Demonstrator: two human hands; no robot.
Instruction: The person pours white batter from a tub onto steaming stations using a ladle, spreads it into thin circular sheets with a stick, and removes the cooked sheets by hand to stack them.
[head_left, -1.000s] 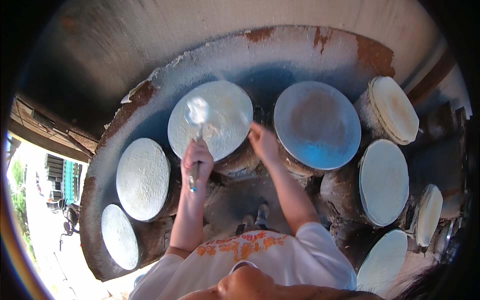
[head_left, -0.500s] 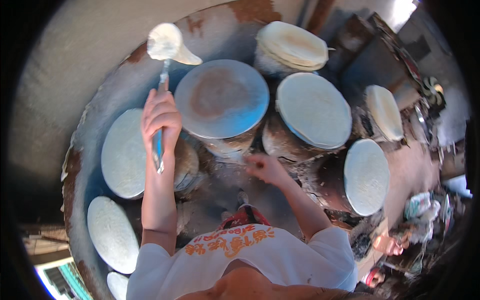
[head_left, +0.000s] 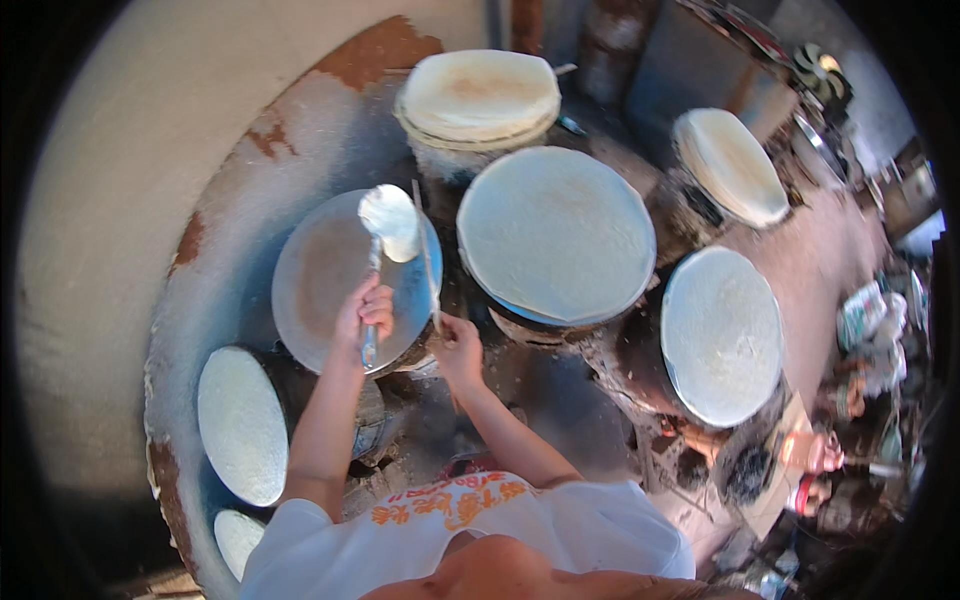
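My left hand (head_left: 365,318) is closed round the metal handle of a ladle. The ladle's head (head_left: 388,215) is coated in thick white batter and is over a round grey griddle (head_left: 312,265) with a brownish middle. Whether batter touches the griddle I cannot tell. At the griddle's right edge, my right hand (head_left: 457,352) pinches a thin pale stick (head_left: 428,255) that points away from me across the rim. Right of it, a wide, thin pale pancake (head_left: 558,235) covers another griddle.
Around me stand more griddles topped with pancakes, at right (head_left: 722,335) and left (head_left: 242,425). Stacks of pancakes lie at the back (head_left: 482,95) and back right (head_left: 735,168). A curved, rusty-edged wall (head_left: 270,150) runs along the left. Plastic bags (head_left: 875,325) and clutter lie far right.
My left hand has lowered the ladle over the bare griddle. My right hand, with no stick visible in it before, now holds one beside that griddle. The view has shifted right.
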